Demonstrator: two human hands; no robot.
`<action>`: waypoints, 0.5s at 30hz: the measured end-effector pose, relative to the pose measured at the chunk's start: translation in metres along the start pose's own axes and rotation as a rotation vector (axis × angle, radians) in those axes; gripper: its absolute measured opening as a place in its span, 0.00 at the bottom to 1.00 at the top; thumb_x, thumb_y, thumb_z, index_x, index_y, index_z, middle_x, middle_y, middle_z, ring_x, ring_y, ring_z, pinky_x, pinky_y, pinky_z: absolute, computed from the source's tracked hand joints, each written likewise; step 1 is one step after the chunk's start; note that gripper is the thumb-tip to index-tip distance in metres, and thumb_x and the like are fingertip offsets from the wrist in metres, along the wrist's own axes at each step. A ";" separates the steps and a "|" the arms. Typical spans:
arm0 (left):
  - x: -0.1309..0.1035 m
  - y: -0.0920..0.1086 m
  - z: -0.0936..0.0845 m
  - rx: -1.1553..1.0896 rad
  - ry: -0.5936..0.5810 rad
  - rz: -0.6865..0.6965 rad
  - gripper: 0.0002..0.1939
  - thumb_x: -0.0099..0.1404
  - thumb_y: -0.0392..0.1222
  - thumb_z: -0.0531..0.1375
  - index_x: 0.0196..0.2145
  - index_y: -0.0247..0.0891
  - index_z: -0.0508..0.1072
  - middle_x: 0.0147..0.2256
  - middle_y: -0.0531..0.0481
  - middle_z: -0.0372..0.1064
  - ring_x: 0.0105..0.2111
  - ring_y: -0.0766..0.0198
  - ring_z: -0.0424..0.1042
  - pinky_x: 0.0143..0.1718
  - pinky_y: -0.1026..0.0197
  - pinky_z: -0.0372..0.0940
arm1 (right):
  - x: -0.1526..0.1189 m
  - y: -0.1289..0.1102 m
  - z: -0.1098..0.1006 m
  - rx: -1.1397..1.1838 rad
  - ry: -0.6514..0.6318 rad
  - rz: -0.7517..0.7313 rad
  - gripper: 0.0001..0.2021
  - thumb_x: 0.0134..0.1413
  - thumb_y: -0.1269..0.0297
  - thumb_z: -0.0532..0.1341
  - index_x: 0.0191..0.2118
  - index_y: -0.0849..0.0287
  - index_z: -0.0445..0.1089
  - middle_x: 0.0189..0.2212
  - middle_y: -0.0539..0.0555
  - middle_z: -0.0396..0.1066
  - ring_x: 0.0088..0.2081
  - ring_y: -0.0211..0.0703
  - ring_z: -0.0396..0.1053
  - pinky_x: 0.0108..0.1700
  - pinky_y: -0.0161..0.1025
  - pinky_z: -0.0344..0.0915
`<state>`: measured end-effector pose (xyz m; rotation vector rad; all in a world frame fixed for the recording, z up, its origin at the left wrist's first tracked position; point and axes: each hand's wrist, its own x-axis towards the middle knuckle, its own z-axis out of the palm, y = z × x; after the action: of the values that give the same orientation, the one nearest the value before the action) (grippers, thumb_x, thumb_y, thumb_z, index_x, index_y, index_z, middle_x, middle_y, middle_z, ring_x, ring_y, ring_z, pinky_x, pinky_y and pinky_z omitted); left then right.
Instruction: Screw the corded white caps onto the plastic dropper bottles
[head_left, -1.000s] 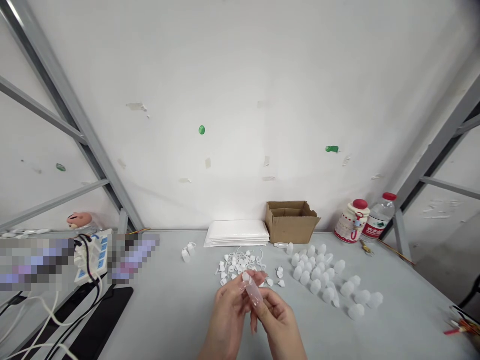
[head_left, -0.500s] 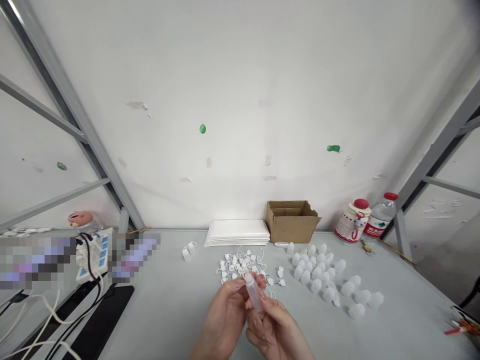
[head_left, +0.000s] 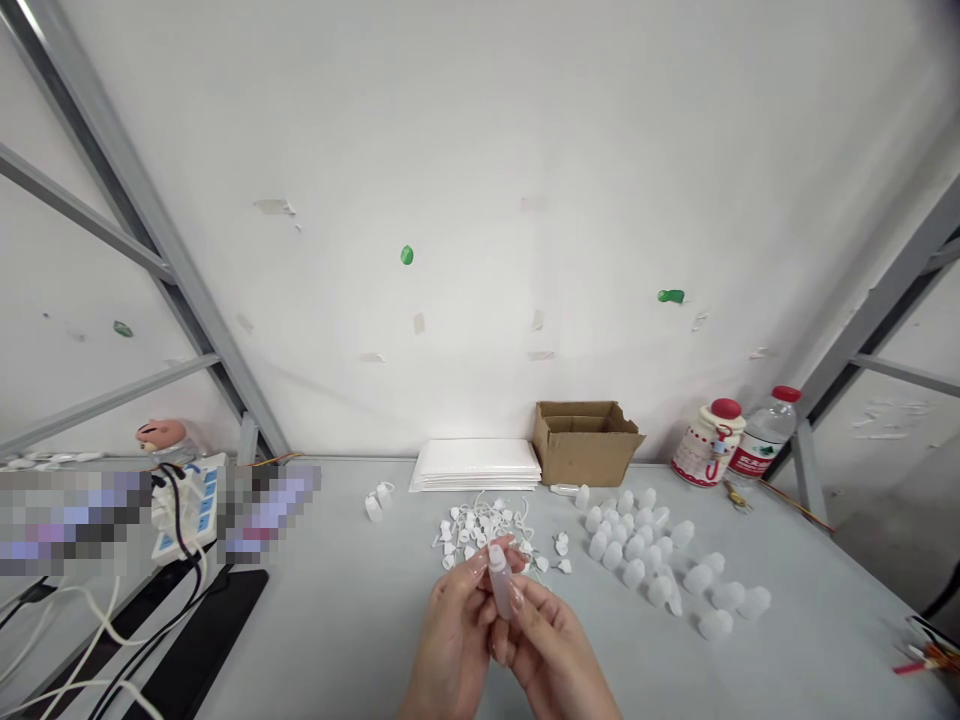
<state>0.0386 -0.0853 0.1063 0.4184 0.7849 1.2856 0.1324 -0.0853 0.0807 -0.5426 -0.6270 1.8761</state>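
A small translucent plastic bottle (head_left: 500, 588) with a narrow white neck is held nearly upright, tilted slightly left at its top. My right hand (head_left: 551, 635) pinches its lower body, thumb across the front. My left hand (head_left: 454, 630) closes round it from the other side, its thumb by the neck and its fingertips behind. Just beyond my hands lies a pile of small white caps with looped straps (head_left: 480, 522), partly covered by my fingers. To the right, several frosted translucent pieces (head_left: 634, 545) are scattered over the grey table (head_left: 322, 620).
Behind the caps lie stacked white sheets or envelopes (head_left: 476, 465) and an open cardboard box (head_left: 589, 455). A decorated bottle (head_left: 705, 445) and a clear water bottle (head_left: 765, 435) stand at back right. Two white pieces (head_left: 379, 502) sit left. Cables and a power strip (head_left: 191, 505) occupy the far left.
The bottle has turned a little more upright between my hands. My right hand has shifted its grip slightly, with the thumb now lying across the bottle's front.
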 end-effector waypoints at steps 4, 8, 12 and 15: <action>-0.004 0.003 0.003 -0.021 -0.025 -0.039 0.12 0.59 0.41 0.57 0.36 0.34 0.77 0.37 0.43 0.76 0.42 0.57 0.71 0.41 0.61 0.64 | -0.003 -0.005 -0.001 -0.005 -0.013 0.003 0.16 0.42 0.53 0.68 0.22 0.65 0.71 0.17 0.49 0.65 0.18 0.30 0.58 0.24 0.30 0.56; -0.010 0.014 0.007 -0.098 -0.203 -0.084 0.17 0.59 0.42 0.53 0.41 0.33 0.76 0.44 0.42 0.73 0.50 0.55 0.66 0.52 0.58 0.58 | -0.007 -0.013 0.005 -0.045 -0.063 -0.012 0.17 0.46 0.51 0.64 0.24 0.64 0.71 0.17 0.50 0.66 0.16 0.30 0.58 0.20 0.29 0.55; -0.022 0.031 0.014 -0.115 -0.375 -0.083 0.21 0.57 0.46 0.53 0.44 0.35 0.75 0.49 0.45 0.70 0.52 0.51 0.64 0.51 0.55 0.59 | -0.016 -0.029 0.026 -0.154 -0.083 -0.100 0.16 0.47 0.52 0.63 0.25 0.62 0.70 0.17 0.51 0.68 0.16 0.35 0.62 0.17 0.32 0.58; -0.034 0.041 0.020 -0.123 -0.417 -0.094 0.23 0.55 0.50 0.55 0.45 0.37 0.74 0.52 0.45 0.66 0.52 0.46 0.63 0.44 0.54 0.64 | -0.026 -0.039 0.044 -0.223 -0.052 -0.196 0.12 0.43 0.56 0.67 0.25 0.60 0.71 0.15 0.50 0.68 0.17 0.38 0.63 0.21 0.36 0.61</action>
<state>0.0218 -0.1046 0.1579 0.5224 0.3676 1.1025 0.1414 -0.1047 0.1416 -0.5560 -0.8985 1.6505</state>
